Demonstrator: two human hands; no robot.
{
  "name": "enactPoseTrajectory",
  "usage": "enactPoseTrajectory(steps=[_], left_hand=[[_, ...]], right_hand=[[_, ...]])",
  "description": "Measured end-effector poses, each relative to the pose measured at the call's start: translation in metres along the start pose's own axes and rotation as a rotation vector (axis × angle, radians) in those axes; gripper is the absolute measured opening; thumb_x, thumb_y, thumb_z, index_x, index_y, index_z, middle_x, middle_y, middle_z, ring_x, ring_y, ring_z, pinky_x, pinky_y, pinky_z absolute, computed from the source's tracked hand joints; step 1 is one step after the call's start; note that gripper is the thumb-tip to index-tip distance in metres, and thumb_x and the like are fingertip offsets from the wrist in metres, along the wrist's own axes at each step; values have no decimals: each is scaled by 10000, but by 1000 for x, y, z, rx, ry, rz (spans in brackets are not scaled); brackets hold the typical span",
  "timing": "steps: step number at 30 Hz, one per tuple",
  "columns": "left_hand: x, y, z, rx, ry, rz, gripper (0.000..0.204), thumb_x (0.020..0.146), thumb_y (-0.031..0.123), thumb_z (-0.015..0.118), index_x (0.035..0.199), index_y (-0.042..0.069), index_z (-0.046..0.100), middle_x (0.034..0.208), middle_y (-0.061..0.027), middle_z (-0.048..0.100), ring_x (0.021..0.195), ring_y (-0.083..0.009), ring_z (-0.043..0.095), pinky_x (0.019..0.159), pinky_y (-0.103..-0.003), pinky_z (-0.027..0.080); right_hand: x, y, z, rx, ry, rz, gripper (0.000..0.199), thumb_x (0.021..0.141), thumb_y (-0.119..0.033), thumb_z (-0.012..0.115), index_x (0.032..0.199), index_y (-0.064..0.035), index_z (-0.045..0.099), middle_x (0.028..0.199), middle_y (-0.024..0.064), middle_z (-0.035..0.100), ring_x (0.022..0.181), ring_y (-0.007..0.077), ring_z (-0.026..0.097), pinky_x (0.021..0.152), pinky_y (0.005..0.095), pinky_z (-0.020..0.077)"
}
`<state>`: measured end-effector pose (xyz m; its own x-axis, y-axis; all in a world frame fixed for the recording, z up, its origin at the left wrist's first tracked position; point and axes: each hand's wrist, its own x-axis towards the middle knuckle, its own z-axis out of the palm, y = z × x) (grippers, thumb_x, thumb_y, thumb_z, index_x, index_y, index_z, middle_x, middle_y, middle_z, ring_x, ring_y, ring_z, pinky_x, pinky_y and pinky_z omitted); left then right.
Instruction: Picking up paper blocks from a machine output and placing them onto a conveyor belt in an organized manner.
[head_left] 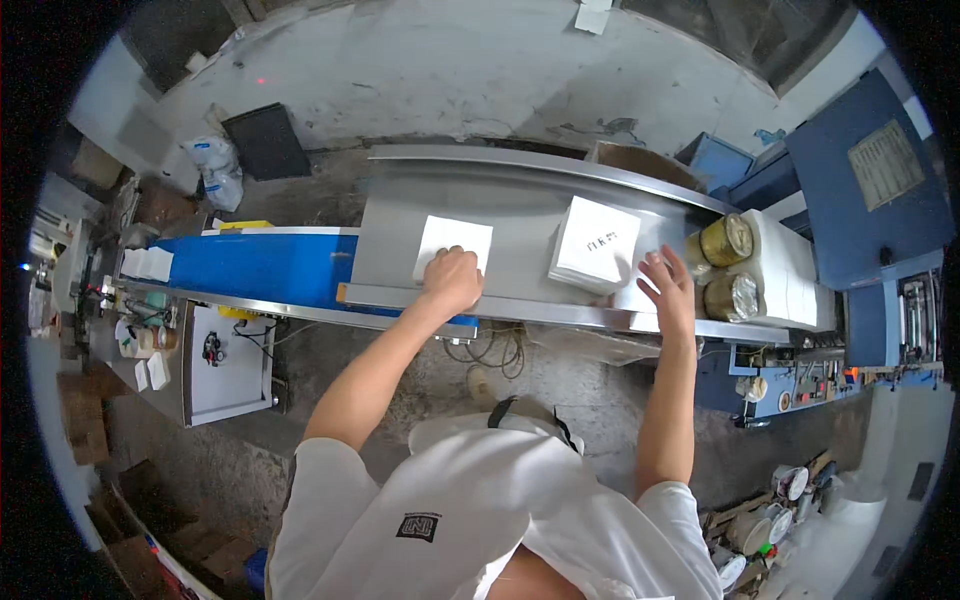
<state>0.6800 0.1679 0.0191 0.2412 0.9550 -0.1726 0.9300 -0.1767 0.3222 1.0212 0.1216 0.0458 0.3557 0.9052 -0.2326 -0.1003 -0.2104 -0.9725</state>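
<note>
The grey metal desk (520, 195) runs across the middle of the view, and everything in hand lies on it. The left hand (452, 280) rests knuckles-up on the near edge of a flat white sheet (452, 245), its grip curled and pressing down on the sheet rather than closed around it, which looks like a way to pin or slide the sheet along the smooth surface. To the right of that sheet on the desk sits a thick white stack (596, 243), squared up and turned slightly askew. The right hand (668, 285) hovers just beside the stack's near right corner, fingers spread and grip released, holding nothing. Further right along the desk stand two brass-coloured round tins (727, 240), set against a row of white blocks (790, 270), seemingly parked out of the hands' way. Left of the desk a blue belt (255, 265) continues.
</note>
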Motion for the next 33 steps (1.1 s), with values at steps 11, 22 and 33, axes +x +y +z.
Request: enactPoseTrajectory(steps=[11,22,33], left_hand=[[16,-64,-101,-1576,-191,93,146,934,189,527,866,74,586,844,-6,612,836,-133,637,787,-325,541],[36,14,-91,-1732,-642,250,303,984,323,498,993,40,608,857,-33,661,787,-113,658,690,-252,538],[30,104,-37,-1625,-186,43,234,968,227,606,1014,0,631,897,-32,642,837,-115,648,753,-300,566]], right_hand=[[-38,-45,56,-61,-242,-238,454,927,-212,656,1306,9,540,1189,157,645,1113,256,625,946,379,519],[-6,-41,107,271,-754,22,602,820,-196,781,1306,33,511,1148,160,652,993,197,650,860,318,538],[4,-32,53,421,-194,75,293,838,-159,770,1046,-10,626,932,93,701,811,150,677,708,300,564]])
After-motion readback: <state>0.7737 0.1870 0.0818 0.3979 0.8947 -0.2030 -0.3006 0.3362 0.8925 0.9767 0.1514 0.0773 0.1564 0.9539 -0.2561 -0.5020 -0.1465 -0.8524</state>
